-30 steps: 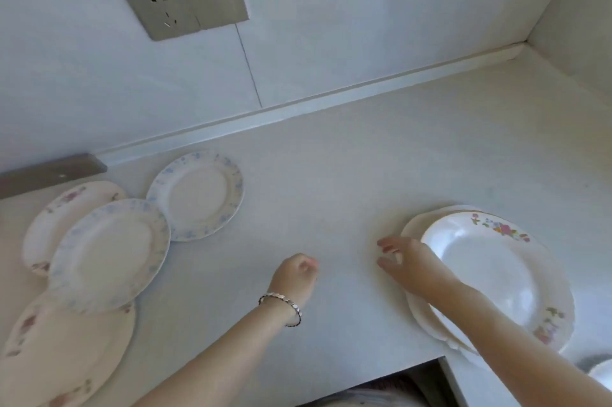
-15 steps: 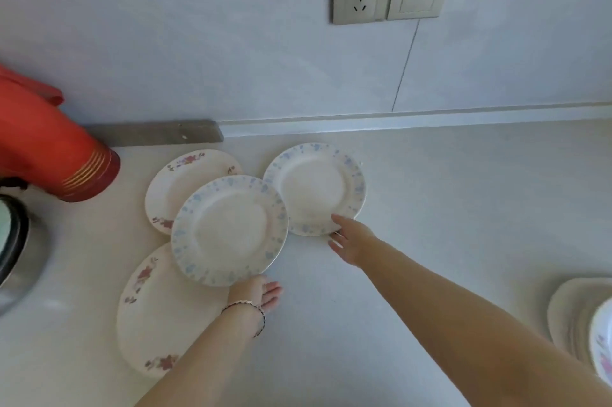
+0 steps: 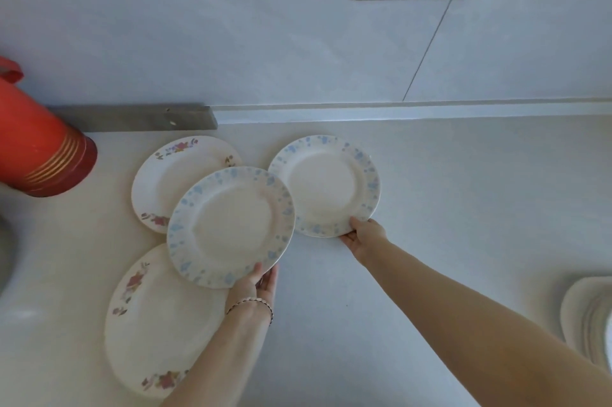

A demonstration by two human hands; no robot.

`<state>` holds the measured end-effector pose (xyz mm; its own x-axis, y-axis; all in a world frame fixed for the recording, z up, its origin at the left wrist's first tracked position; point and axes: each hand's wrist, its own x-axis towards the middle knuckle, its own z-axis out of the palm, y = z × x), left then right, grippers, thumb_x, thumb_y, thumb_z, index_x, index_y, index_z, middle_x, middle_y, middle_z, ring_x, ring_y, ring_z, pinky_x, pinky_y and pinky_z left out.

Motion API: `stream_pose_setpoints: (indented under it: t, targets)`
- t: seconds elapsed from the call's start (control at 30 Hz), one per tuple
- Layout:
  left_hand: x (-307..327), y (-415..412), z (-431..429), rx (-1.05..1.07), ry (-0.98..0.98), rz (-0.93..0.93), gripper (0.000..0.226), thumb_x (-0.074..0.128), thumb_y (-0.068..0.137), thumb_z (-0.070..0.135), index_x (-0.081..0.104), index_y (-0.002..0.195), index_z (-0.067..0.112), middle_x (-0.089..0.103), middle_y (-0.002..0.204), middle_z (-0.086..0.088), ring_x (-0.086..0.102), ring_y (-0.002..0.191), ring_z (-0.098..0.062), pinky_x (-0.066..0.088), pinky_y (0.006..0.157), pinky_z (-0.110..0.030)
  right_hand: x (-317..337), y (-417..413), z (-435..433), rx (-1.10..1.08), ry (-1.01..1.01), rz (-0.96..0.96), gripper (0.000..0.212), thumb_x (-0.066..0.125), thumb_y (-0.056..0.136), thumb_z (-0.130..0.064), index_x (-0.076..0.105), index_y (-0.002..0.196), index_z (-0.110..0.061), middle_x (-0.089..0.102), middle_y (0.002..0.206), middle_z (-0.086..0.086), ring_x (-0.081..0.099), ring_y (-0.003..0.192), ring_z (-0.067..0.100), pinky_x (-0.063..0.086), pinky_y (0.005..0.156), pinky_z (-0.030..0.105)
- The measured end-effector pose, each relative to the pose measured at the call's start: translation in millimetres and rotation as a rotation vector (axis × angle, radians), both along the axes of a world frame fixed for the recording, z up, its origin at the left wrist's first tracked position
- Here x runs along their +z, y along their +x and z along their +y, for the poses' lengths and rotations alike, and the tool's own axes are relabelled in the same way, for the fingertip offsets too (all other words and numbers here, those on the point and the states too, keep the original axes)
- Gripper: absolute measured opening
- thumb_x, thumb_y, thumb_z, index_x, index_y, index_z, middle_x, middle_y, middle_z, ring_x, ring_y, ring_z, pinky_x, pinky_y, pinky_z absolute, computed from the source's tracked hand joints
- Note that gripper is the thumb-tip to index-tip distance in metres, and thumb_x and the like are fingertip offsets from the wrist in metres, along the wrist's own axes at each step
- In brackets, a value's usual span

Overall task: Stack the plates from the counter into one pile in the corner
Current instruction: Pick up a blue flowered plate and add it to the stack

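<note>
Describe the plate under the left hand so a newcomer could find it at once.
Start at the red flask by the wall, then go right to the cluster of plates. It is the blue-speckled plate overlapping two pink-flowered ones, its near rim gripped by the braceleted left hand.

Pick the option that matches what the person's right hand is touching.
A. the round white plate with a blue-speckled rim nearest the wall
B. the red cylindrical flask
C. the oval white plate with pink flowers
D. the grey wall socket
A: the right hand grips the near edge of the round white plate with a blue-speckled rim nearest the wall, while the left hand holds the other blue-speckled plate.
</note>
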<state>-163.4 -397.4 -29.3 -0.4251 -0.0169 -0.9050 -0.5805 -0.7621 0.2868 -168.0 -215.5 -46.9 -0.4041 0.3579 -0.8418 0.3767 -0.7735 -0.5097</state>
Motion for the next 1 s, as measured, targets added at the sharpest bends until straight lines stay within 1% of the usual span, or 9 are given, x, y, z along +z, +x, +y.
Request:
stream_pose_setpoints:
  t: [0.07, 0.13, 0.23, 0.3, 0.37, 0.47, 0.53, 0.7, 1.0]
  targets:
    - [11, 1, -1, -0.030, -0.009, 0.027, 0.017, 0.044, 0.093, -0.005, 0.053, 0.080, 0.002, 0.058, 0.085, -0.009, 0.059, 0.090, -0.023, 0.043, 0.100, -0.037, 3, 10, 9, 0.003, 0.018, 0.022, 0.033, 0.043, 0.093, 0.004, 0.046, 0.126, 0.006, 0.053, 0.129, 0.023, 0.054, 0.117, 0.036, 0.048, 0.087, 0.040]
    - [21, 4, 1, -0.068, -0.013, 0.072, 0.018, 0.043, 0.093, -0.005, 0.054, 0.080, 0.003, 0.063, 0.081, -0.009, 0.063, 0.078, -0.021, 0.049, 0.096, -0.032, 6, 25, 23, 0.015, 0.040, 0.026, 0.031, 0.045, 0.093, 0.004, 0.048, 0.123, 0.007, 0.057, 0.119, 0.022, 0.058, 0.102, 0.034, 0.048, 0.084, 0.039]
    - [32, 12, 8, -0.131, -0.013, 0.155, 0.019, 0.044, 0.093, -0.006, 0.056, 0.083, 0.005, 0.072, 0.064, -0.007, 0.071, 0.052, -0.016, 0.060, 0.056, -0.025, 14, 59, 55, 0.025, 0.082, 0.036, 0.021, 0.047, 0.092, 0.003, 0.054, 0.112, 0.006, 0.061, 0.091, 0.014, 0.060, 0.079, 0.026, 0.052, 0.079, 0.035]
    - [41, 18, 16, -0.181, -0.021, 0.207, 0.020, 0.043, 0.092, -0.007, 0.057, 0.085, 0.007, 0.073, 0.062, -0.004, 0.070, 0.050, -0.013, 0.058, 0.046, -0.025, 24, 91, 82, 0.023, 0.145, 0.037, 0.009, 0.049, 0.091, 0.002, 0.056, 0.096, 0.003, 0.061, 0.085, 0.013, 0.060, 0.076, 0.023, 0.060, 0.063, 0.029]
    - [51, 25, 29, -0.254, -0.029, 0.252, 0.022, 0.042, 0.092, -0.007, 0.057, 0.087, 0.008, 0.073, 0.057, 0.000, 0.070, 0.051, -0.011, 0.057, 0.046, -0.024, 35, 130, 111, 0.011, 0.248, 0.040, 0.008, 0.050, 0.091, 0.001, 0.057, 0.094, 0.001, 0.062, 0.084, 0.013, 0.061, 0.075, 0.023, 0.058, 0.053, 0.022]
    - [67, 43, 62, -0.385, -0.018, 0.280, 0.024, 0.040, 0.092, -0.008, 0.056, 0.083, 0.007, 0.072, 0.054, 0.000, 0.070, 0.049, -0.010, 0.057, 0.046, -0.023, 52, 195, 155, -0.012, 0.409, 0.044, 0.010, 0.052, 0.090, -0.003, 0.060, 0.096, -0.004, 0.067, 0.077, 0.009, 0.067, 0.063, 0.015, 0.056, 0.050, 0.018]
    - [74, 58, 89, -0.473, 0.000, 0.293, 0.025, 0.040, 0.092, -0.009, 0.056, 0.083, 0.008, 0.072, 0.055, 0.000, 0.070, 0.049, -0.010, 0.057, 0.045, -0.023, 64, 238, 184, -0.062, 0.467, 0.046, 0.011, 0.052, 0.090, -0.004, 0.062, 0.092, -0.007, 0.071, 0.064, 0.002, 0.067, 0.053, 0.008, 0.055, 0.049, 0.018]
    - [82, 104, 161, -0.718, 0.019, 0.317, 0.025, 0.040, 0.091, -0.012, 0.056, 0.085, 0.006, 0.073, 0.056, -0.001, 0.070, 0.050, -0.010, 0.056, 0.043, -0.022, 86, 337, 248, -0.178, 0.526, -0.002, 0.014, 0.051, 0.091, -0.009, 0.065, 0.089, -0.012, 0.072, 0.059, -0.004, 0.068, 0.052, 0.007, 0.057, 0.051, 0.020]
    - [89, 168, 264, -1.000, 0.037, 0.342, 0.026, 0.040, 0.088, -0.016, 0.056, 0.082, 0.004, 0.071, 0.053, -0.002, 0.069, 0.047, -0.011, 0.056, 0.043, -0.023, 67, 451, 292, -0.328, 0.479, -0.116, 0.015, 0.050, 0.091, -0.004, 0.063, 0.084, -0.004, 0.066, 0.052, 0.004, 0.064, 0.044, 0.008, 0.054, 0.044, 0.019]
